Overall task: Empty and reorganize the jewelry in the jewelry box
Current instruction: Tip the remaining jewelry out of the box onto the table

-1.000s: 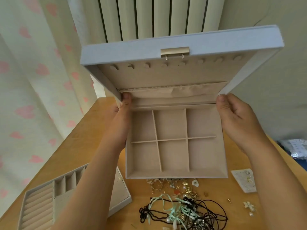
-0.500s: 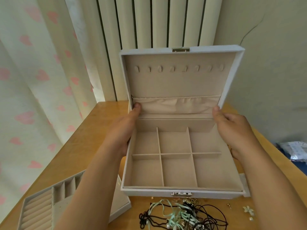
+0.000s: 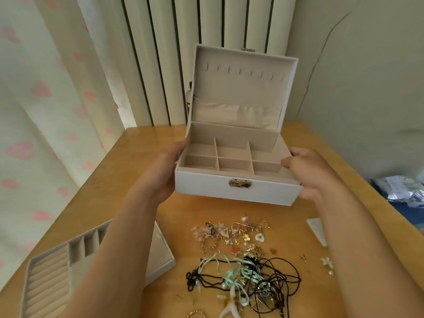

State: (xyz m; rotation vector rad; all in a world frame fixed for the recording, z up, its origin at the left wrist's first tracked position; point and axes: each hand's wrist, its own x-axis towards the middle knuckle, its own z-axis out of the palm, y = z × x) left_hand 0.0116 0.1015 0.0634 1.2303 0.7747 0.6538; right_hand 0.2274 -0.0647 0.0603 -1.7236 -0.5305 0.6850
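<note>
Head view: wooden desk in a room corner, heart-print curtain to the left, ribbed radiator behind, plain wall to the right. Jewelry box sits at mid-desk, lid upright and open, six beige compartments bare, metal clasp on the front face. Removed tray with ring rolls lies at near left, partly under the left forearm. Loose earrings and charms scattered just in front of the box; tangled black cords and mint ribbon nearer still. Small white card at right, a crumpled silvery bag at the far right edge. Left hand clasps the box's left side, thumb at the rim. Right hand grips the right front corner, thumb over the rim, fingers wrapped round the side. Both forearms extended forward.
</note>
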